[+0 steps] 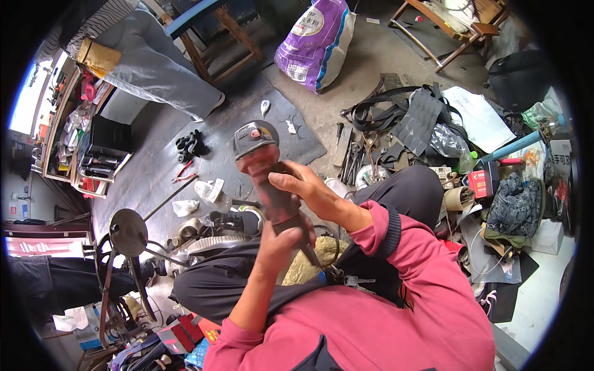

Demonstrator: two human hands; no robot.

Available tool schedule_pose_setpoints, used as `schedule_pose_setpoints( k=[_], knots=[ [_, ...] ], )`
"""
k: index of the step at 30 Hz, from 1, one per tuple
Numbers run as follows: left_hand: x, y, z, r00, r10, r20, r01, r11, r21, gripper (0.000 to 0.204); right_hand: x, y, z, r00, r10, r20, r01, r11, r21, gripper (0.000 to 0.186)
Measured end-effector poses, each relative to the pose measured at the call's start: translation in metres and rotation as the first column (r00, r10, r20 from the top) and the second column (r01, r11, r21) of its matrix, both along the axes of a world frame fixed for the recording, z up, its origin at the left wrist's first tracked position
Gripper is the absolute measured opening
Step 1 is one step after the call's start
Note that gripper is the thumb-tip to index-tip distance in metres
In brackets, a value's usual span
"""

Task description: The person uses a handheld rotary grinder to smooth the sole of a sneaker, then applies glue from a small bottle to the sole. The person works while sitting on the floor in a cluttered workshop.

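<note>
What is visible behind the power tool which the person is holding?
Behind the power tool, the dark floor mat shows around its upper end, and a yellowish, soft-looking thing beside its lower end. What lies directly behind it is covered.

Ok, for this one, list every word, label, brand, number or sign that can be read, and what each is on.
I won't copy wording or brands; here is where the print stands.
Purple-and-white bag: large lettering and a small white printed panel.
Red box: white print, partly too small to read.
Pale panel at the right: dark characters.
Held tool: blurred; no text can be read.
</note>
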State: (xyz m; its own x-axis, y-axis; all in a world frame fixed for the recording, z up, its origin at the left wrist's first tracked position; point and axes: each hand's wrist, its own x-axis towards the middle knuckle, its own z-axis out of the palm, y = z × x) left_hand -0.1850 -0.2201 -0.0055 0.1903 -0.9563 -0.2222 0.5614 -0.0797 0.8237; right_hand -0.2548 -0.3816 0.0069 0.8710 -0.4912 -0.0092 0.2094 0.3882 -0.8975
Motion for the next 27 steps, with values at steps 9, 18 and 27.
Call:
schedule_pose_setpoints(
  k=[9,18,27],
  knots=[
    [0.040,-0.012,0.013,0.972,-0.230,0.045,0.229,0.973,0.019,0.088,-0.004,-0.026,0.031,0.982,0.181,0.063,-0.188,0.972,0.142,0.050],
    [0.044,-0.093,-0.050,0.631,0.068,0.773,-0.001,0.996,-0.087,0.019,-0.034,-0.122,0.099,0.746,-0.603,0.282,0.659,0.731,-0.180,0.022],
    [-0.026,-0.235,-0.081,0.849,-0.525,-0.054,0.525,0.851,-0.025,0.046,-0.110,-0.226,0.120,0.458,-0.709,0.536,0.770,0.016,-0.637,0.050]
  ],
)
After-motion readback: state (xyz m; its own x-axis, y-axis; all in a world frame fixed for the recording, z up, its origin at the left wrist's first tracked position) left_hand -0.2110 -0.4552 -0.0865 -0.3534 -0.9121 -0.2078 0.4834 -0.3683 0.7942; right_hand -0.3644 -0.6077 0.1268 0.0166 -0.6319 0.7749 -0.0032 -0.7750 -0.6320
